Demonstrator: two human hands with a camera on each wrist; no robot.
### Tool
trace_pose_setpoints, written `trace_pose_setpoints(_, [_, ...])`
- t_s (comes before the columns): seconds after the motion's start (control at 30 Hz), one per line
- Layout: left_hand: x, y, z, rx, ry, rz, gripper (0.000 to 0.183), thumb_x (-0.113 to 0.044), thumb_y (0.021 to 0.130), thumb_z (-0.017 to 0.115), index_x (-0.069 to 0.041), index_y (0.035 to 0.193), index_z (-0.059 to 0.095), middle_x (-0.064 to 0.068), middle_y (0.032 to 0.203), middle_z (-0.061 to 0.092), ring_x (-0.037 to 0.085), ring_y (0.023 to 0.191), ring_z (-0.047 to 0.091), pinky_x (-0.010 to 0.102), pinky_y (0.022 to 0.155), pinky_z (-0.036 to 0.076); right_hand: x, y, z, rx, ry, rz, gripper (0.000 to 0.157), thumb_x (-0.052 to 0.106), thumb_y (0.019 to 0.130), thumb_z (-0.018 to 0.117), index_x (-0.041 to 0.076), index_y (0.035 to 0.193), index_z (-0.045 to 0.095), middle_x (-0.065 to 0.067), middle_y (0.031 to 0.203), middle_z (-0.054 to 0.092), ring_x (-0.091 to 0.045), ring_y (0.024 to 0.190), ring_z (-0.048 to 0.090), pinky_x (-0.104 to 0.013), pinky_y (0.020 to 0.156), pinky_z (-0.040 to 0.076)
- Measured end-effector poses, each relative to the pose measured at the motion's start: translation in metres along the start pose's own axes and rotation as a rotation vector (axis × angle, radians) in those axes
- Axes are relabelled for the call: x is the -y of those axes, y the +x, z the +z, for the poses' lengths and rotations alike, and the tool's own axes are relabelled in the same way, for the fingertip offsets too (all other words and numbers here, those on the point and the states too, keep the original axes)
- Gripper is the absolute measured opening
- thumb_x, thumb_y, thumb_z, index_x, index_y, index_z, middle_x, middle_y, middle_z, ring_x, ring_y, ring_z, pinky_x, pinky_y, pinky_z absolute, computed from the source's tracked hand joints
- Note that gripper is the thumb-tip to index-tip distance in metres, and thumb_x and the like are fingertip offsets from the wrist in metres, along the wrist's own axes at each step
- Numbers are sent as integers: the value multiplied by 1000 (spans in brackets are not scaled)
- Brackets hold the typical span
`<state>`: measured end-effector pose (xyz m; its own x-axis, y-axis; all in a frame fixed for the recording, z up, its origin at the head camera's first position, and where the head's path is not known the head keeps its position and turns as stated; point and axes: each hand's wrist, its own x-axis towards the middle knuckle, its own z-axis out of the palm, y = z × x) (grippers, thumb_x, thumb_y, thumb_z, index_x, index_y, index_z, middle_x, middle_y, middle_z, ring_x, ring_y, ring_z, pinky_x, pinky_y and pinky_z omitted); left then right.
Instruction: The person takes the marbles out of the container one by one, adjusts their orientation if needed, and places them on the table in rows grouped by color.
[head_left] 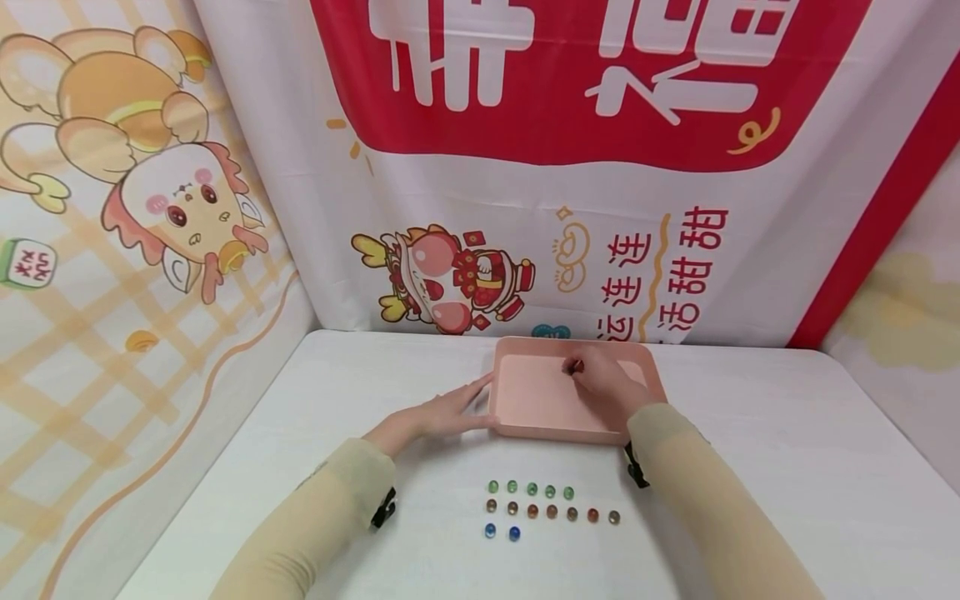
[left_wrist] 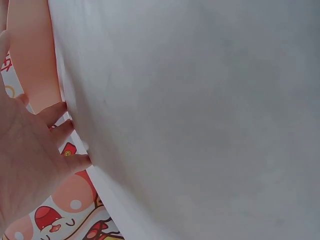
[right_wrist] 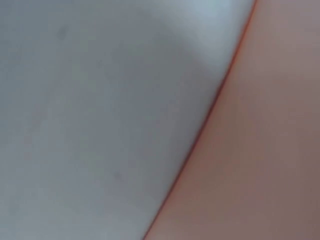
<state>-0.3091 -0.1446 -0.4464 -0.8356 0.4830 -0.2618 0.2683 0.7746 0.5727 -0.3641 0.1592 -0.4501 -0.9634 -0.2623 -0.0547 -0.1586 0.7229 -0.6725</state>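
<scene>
A shallow pink tray (head_left: pixel 525 431) lies on the table near the back wall. My left hand (head_left: pixel 450 412) rests at its left end, thumb and fingers spread with their tips against the side; the left wrist view shows part of this hand (left_wrist: pixel 30 155) beside the pink tray (left_wrist: pixel 32 55). Inside the tray, my right hand (head_left: pixel 603 375) has its fingers curled, pinching a small dark reddish-brown marble (head_left: pixel 576 366), largely covered by the fingertips. The right wrist view holds only the tray (right_wrist: pixel 260 150) and white table, without the hand.
Nearer me are three rows of glass marbles: several green ones (head_left: pixel 532 489), several brownish ones (head_left: pixel 552 512) and two blue ones (head_left: pixel 513 534). They lie on the white table (head_left: pixel 420 533). A printed cloth (head_left: pixel 450 192) hangs behind the tray, and a patterned panel (head_left: pixel 112 333) stands left.
</scene>
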Motion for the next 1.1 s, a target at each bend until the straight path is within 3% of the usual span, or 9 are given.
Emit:
trace_pose_setpoints(0.33, [-2, -1, 0, -2, -5, 5, 86, -64, 89, 54, -35, 157, 9, 2, 161, 17, 25, 146, 14, 61, 113, 9, 0, -3, -2, 7, 26, 14, 20, -3, 93, 55, 9, 103, 68, -6, 104, 61, -24, 96, 52, -37, 86, 46])
trace_pose_setpoints(0.53, [-3, -1, -2, -8, -2, -2, 87, -65, 88, 55, -36, 157, 9, 1, 161, 17, 24, 146, 14, 61, 113, 9, 11, -12, -9, -1, 149, 114, 26, 22, 97, 61, 20, 123, 63, 3, 118, 56, -22, 110, 46, -47, 104, 35])
trace_pose_setpoints(0.6, [-4, -2, -3, -9, 5, -5, 87, -66, 88, 54, -37, 156, 9, 1, 161, 17, 24, 146, 14, 60, 114, 9, 15, -14, -13, -1, 119, 77, 29, 24, 97, 61, 20, 126, 63, 2, 117, 56, -23, 110, 46, -47, 102, 36])
trace_pose_setpoints(0.73, [-2, 0, -2, -2, 6, 0, 86, -64, 89, 54, -36, 157, 8, 2, 161, 16, 25, 146, 14, 60, 113, 8, 22, -15, -22, -14, -60, -92, 26, 17, 97, 62, 11, 121, 66, -2, 106, 61, -24, 98, 52, -41, 88, 47])
trace_pose_setpoints(0.83, [0, 2, -1, 4, -5, 3, 87, -64, 89, 54, -36, 157, 8, 3, 161, 16, 26, 146, 13, 62, 113, 8, 27, -19, -27, -30, -125, -150, 22, 15, 94, 66, 11, 116, 68, 0, 99, 63, -21, 91, 56, -35, 78, 51])
trace_pose_setpoints(1.1, [7, 7, 2, 7, -5, 5, 89, -68, 87, 54, -38, 156, 6, 0, 161, 14, 24, 146, 13, 61, 113, 7, 43, -48, -36, -51, -104, -264, 13, 17, 93, 69, 16, 105, 70, 4, 94, 65, -16, 87, 59, -32, 72, 53])
